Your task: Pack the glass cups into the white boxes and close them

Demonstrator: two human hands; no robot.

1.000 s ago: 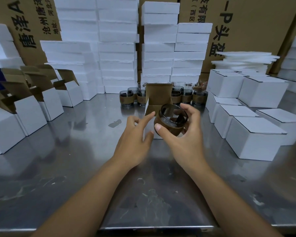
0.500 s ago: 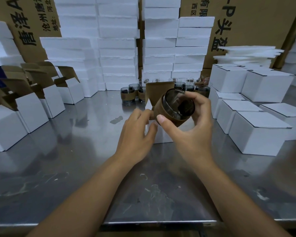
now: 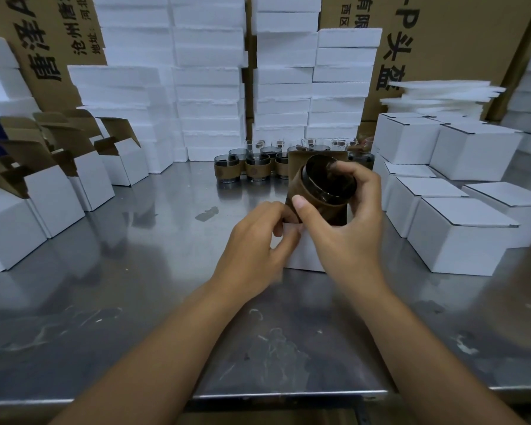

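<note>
Gripping tilted glass cup (image 3: 322, 187) — right hand (image 3: 347, 228); left hand (image 3: 255, 256) pinching box (image 3: 304, 253).

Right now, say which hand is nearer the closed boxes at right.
Right. The right hand, gripping a glass cup, is just left of the closed boxes; the left hand, farther left, pinches the open box.

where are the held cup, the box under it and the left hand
cup (image 3: 327, 179): head view, on its dark glass mouth
box (image 3: 304, 259): head view, on its white front wall
left hand (image 3: 252, 250): head view, on the back of the hand
</note>
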